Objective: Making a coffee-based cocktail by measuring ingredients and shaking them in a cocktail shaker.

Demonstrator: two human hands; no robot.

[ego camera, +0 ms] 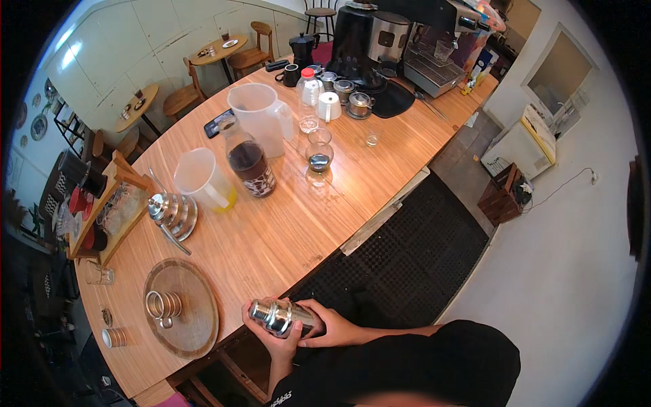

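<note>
A steel cocktail shaker (285, 318), its cap on, is held tilted between both hands at the counter's near edge. My left hand (272, 336) wraps the shoulder and cap end, while my right hand (330, 325) grips the body's other end. To their left, a round wooden tray (198, 325) carries a striped cup (165, 304) with a handle. Farther off stand a steel gooseneck kettle (175, 216), a plastic jug (196, 175) with a little yellow liquid, a glass bottle of dark liquid (249, 165) and a stemless glass (319, 157) with a little dark content.
Behind the bottle are a large plastic pitcher (254, 112), a phone (216, 124), a capped plastic bottle (308, 107) and several metal drip filters (360, 104). An espresso machine (435, 61) stands at the far end. A wooden rack (112, 208), striped cup (114, 337) and small glass (99, 274) line the left side.
</note>
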